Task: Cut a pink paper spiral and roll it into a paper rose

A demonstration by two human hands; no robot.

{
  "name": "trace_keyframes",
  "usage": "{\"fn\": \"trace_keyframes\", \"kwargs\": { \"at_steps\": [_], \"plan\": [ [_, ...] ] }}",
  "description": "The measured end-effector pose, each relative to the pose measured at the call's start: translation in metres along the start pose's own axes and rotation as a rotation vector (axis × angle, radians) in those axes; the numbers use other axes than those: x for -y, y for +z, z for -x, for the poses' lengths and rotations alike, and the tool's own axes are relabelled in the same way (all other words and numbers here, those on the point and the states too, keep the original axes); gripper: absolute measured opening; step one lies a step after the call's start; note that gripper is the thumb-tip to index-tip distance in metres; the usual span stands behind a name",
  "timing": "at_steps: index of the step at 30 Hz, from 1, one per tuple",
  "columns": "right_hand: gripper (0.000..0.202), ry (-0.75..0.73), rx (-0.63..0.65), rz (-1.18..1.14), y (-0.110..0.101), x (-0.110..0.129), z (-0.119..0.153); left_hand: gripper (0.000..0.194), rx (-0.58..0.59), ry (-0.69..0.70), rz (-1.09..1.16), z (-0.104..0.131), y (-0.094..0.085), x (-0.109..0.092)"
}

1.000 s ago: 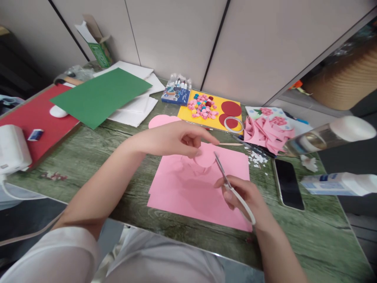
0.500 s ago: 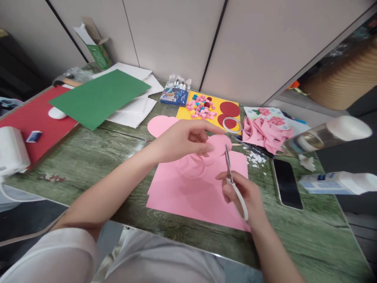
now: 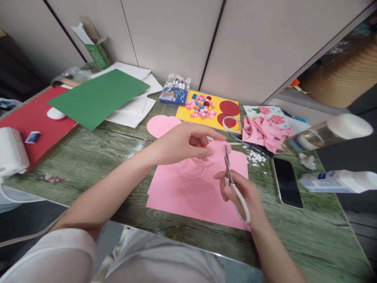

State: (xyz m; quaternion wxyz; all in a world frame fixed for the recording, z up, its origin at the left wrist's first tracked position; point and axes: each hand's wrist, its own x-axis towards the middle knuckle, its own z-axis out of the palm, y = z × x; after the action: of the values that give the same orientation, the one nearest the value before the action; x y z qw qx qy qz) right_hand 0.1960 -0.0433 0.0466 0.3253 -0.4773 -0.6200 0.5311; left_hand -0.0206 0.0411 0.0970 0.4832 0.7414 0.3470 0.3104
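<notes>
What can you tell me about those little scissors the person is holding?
The small scissors with white plastic handles and thin metal blades sit in the right hand, fingers through the white loops. The blades point up and away, nearly shut, at the edge of a round pink paper piece that the left hand pinches above the pink paper sheet lying on the table.

pink paper (image 3: 188, 192), white-handled scissors (image 3: 235, 188)

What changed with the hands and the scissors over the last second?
The right hand swung the scissors from slanting to nearly upright, blades at the pink circle. The left hand lifted and turned that circle a little up and to the right. Both grips stayed; the pink sheet and phone did not move.
</notes>
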Motion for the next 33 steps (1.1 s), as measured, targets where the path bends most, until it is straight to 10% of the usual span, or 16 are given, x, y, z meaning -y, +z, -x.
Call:
{"fn": "trace_keyframes", "kwargs": {
  "at_steps": [33],
  "plan": [
    [0.028,0.083,0.078,-0.031,-0.001,0.003,0.000,0.027,-0.028,-0.037,-0.026,0.002,-0.015,-0.003]
  ]
}}
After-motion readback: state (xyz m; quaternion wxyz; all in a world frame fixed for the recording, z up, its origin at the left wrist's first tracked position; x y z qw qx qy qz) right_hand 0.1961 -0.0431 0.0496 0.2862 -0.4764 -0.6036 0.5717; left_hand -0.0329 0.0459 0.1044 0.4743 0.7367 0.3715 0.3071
